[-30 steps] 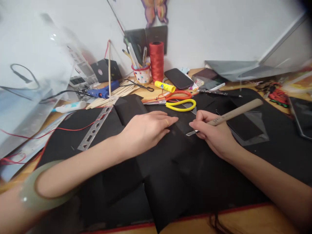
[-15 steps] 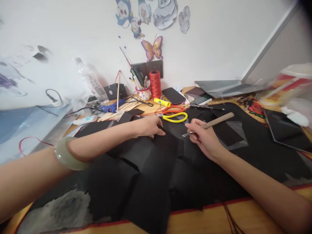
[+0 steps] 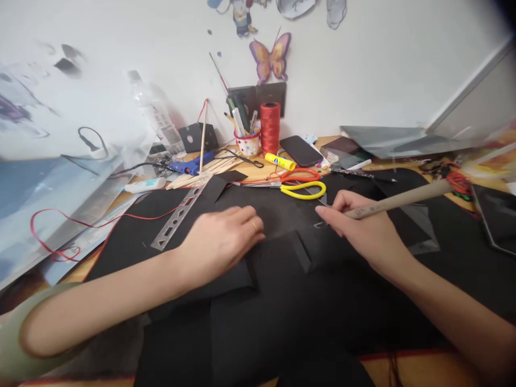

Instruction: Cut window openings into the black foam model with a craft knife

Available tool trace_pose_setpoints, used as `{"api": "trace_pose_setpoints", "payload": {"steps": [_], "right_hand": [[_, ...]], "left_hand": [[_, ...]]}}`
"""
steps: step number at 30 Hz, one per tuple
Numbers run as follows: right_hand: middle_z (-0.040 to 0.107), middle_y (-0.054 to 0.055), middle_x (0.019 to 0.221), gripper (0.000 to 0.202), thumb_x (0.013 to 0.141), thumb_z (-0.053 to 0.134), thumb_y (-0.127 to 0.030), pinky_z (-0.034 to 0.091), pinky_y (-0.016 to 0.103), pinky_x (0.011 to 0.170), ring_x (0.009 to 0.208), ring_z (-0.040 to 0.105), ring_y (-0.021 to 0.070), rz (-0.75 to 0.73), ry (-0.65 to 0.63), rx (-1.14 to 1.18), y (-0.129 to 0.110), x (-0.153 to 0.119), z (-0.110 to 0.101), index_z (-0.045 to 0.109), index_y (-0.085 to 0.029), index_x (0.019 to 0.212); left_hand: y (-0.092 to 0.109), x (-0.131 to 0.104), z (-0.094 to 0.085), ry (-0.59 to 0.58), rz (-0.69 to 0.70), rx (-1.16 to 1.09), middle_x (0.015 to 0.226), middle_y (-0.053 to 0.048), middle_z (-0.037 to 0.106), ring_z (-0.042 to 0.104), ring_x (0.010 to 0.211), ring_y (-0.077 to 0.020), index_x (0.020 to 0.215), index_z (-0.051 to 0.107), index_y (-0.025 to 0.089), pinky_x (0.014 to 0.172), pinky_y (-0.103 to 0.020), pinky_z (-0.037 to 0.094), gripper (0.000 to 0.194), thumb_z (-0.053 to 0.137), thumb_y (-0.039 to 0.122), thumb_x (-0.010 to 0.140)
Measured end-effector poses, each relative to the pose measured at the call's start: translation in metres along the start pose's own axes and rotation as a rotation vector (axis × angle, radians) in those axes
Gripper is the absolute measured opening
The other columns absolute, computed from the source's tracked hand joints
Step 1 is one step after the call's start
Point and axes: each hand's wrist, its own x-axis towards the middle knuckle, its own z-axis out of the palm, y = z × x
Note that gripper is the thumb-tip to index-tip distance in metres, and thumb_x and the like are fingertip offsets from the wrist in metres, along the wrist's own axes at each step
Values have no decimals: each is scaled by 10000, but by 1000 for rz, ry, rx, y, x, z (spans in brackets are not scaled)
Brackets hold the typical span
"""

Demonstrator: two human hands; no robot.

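Observation:
My right hand [image 3: 363, 228] grips a craft knife [image 3: 403, 200] with a long beige handle; its blade tip points left, just above the dark work surface. Black paper [image 3: 278, 263] with folded edges lies between my hands. Over its left part, my left hand [image 3: 228, 242] is closed, fingers curled down onto the paper; the fingertips are partly hidden. A thin ring shows on one finger. Left of that hand lies a clear stencil ruler [image 3: 177, 220]. Scissors [image 3: 318, 194] with yellow and orange handles rest beyond both hands.
At the back stand a red thread spool [image 3: 270, 129], a pen cup [image 3: 248, 144] and a plastic bottle [image 3: 159, 118]. A glue stick [image 3: 280, 162], a phone [image 3: 301, 150] and a blue glue gun [image 3: 191, 164] lie nearby. A red ribbon [image 3: 121, 216] trails at left.
My left hand has come nearer, off the far paper edge, and the black paper has shifted with it. The ruler is now uncovered. The knife stays in my right hand; the view has tilted down.

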Motion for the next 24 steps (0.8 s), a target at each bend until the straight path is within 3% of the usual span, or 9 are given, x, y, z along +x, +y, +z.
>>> {"api": "trace_pose_setpoints", "payload": {"steps": [2, 4, 8, 12, 13, 16, 19, 24], "right_hand": [[379, -54, 474, 322, 742, 571, -329, 265, 221, 437, 452, 337, 68, -22, -59, -59, -9, -6, 8, 370, -189, 533], [371, -59, 472, 297, 744, 559, -322, 249, 216, 417, 438, 318, 65, -33, -130, -87, -17, -9, 14, 374, -191, 552], [400, -63, 482, 227, 709, 585, -279, 251, 203, 405, 444, 335, 64, -94, -229, -178, -33, -7, 12, 417, -190, 584], [380, -67, 450, 244, 701, 595, -240, 235, 204, 391, 422, 320, 57, -159, -79, -203, -45, -2, 12, 403, -188, 560], [383, -65, 458, 251, 703, 590, -227, 237, 204, 392, 427, 325, 57, -153, -103, -172, -45, -2, 17, 392, -187, 554], [355, -66, 468, 249, 704, 568, -193, 241, 201, 396, 438, 322, 57, -88, -285, -91, -36, -3, 36, 374, -188, 549], [325, -72, 462, 270, 714, 546, -186, 243, 201, 396, 423, 314, 56, 6, -286, -44, -20, -6, 50, 336, -192, 544], [400, -68, 438, 258, 734, 523, -203, 282, 202, 391, 396, 392, 67, 43, -340, -32, -8, -10, 50, 333, -202, 560]], "left_hand": [[-4, 0, 7, -2, 285, 102, 935, -41, 534, 527, 828, -156, 1010, 544, 196, 693, -258, 442, 253, 314, 249, 919], [-7, 1, 19, -14, 404, 136, 909, -36, 534, 511, 789, -143, 1098, 521, 197, 682, -251, 444, 272, 321, 198, 913], [-11, 2, 37, 44, 420, 151, 877, -43, 531, 492, 756, -156, 1170, 497, 202, 597, -250, 431, 314, 321, 195, 911], [-15, 4, 41, 84, 420, 72, 899, -46, 534, 495, 758, -145, 1162, 515, 214, 601, -242, 423, 314, 325, 203, 911], [-16, 4, 42, 90, 419, 60, 892, -45, 534, 492, 751, -143, 1153, 522, 212, 597, -240, 419, 310, 332, 202, 908], [-17, 4, 42, 112, 423, 33, 850, -45, 531, 478, 720, -139, 1113, 550, 194, 571, -236, 402, 296, 343, 209, 902], [-18, 4, 42, 130, 426, 0, 843, -43, 529, 469, 707, -133, 1082, 565, 187, 573, -236, 397, 284, 349, 211, 899], [-20, 4, 41, 105, 422, -11, 823, -32, 512, 453, 682, -124, 1010, 586, 188, 605, -236, 399, 256, 356, 207, 899]]}}
